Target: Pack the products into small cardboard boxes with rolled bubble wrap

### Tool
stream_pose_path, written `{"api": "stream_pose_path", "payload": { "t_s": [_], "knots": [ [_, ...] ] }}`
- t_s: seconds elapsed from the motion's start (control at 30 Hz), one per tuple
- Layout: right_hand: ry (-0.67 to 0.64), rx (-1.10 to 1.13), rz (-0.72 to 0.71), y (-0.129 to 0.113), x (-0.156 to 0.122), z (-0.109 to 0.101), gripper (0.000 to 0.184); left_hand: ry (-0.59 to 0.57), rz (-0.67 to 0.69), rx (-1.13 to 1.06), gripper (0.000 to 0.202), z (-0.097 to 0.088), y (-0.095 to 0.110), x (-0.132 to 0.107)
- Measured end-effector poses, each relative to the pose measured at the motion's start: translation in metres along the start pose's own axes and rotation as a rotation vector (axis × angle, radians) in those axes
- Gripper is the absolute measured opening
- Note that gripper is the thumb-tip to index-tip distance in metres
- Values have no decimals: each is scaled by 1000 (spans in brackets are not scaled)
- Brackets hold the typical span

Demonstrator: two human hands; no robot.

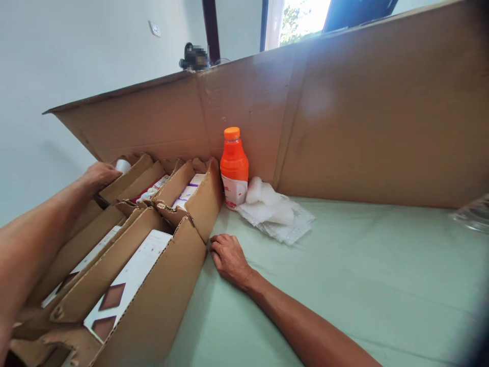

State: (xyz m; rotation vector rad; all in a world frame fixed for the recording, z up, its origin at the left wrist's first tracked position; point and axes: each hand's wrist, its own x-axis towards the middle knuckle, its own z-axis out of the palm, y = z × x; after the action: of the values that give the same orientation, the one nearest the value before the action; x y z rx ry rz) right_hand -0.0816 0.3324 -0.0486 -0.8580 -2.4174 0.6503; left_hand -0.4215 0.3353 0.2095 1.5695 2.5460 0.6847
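Observation:
At the far left corner of the divided cardboard box point(206, 204), my left hand point(100, 177) reaches into a back compartment. Its fingers are closed around a small white cylindrical object point(123, 165), whose lower part is hidden by the cardboard. My right hand point(229, 257) rests on the green cloth beside the box's right side, fingers loosely bent and holding nothing visible. Long white cartons with brown squares point(128, 280) stand in the front compartments. Small white and purple boxes point(187, 192) and red and white packages point(153, 188) fill compartments behind them.
An orange bottle point(234, 165) stands upright just right of the box. Beside it lies folded clear bubble wrap point(277, 211). A tall cardboard panel point(362, 112) closes off the back of the green-covered surface point(344, 285). Part of a transparent object point(473, 213) shows at the right edge.

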Motion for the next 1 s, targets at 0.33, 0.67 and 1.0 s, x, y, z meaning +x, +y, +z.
{"api": "stream_pose_path", "payload": {
  "t_s": [0.33,0.67,1.0],
  "knots": [
    [275,488,0,-34,12,-55,23,-37,225,-621,18,-24,109,-162],
    [574,663,-47,-57,-6,-169,33,-306,251,-603,51,24,158,-195],
    [592,-324,616,133,2,-167,49,122,-243,17,39,-60,15,-164]
  ]
}}
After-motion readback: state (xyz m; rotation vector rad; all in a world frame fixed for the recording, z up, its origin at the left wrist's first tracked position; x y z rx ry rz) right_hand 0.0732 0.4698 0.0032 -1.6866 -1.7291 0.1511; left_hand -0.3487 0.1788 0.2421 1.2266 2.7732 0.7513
